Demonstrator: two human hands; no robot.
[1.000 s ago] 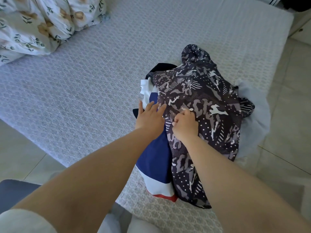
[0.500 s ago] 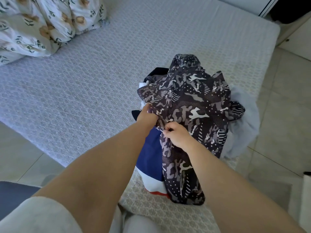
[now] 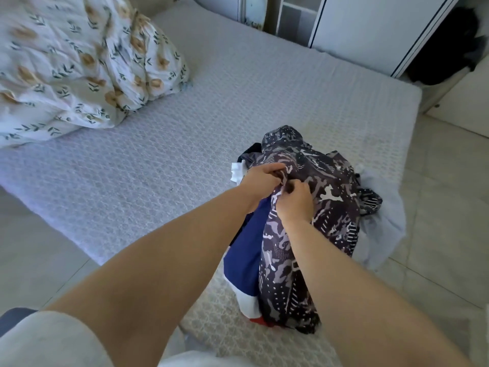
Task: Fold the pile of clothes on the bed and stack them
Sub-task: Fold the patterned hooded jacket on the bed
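Both hands meet on the camouflage-print garment (image 3: 325,197). Left hand (image 3: 260,180): fingers curled tight, pinching a fold of that fabric near its upper left edge. Right hand (image 3: 295,202): fingers bunched together on the same fabric, just beside the left hand, knuckles nearly touching; thumb tip hidden in the cloth.

Garment is dark with pale grey and white patches and dotted areas; sits on top of the clothes pile (image 3: 246,250), draped down toward the near edge of the bed (image 3: 185,144).

Under the garment, to its left: blue cloth with a white band and a red strip at the bottom. Small white piece (image 3: 236,172) shows at the pile's far left edge, a dark piece just behind it. Pale grey-blue cloth (image 3: 381,229) sticks out on the pile's right, hanging over the bed edge.

Pile occupies the bed's near right corner. Floral duvet (image 3: 79,67) bunched well apart from the pile, at the bed's far left
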